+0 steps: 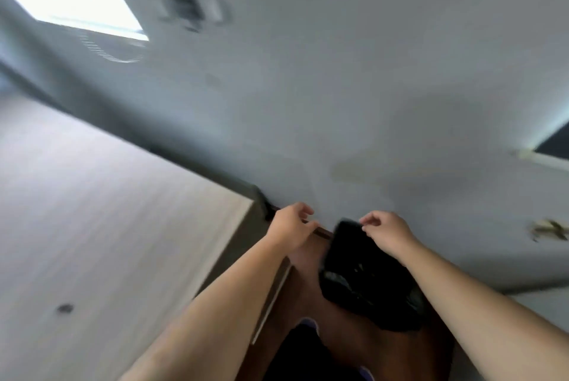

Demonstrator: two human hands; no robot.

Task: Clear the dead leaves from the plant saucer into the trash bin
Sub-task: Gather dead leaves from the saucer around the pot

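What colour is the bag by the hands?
Black, slightly shiny. The bag shows best in the head view, though blurred.

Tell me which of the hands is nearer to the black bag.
Right. The right hand pinches the black bag at its top edge; the left hand is off to the bag's left, apart from it.

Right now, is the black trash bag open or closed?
Cannot tell. The black trash bag is a blurred dark mass; the right hand pinches its top edge, but no opening shows.
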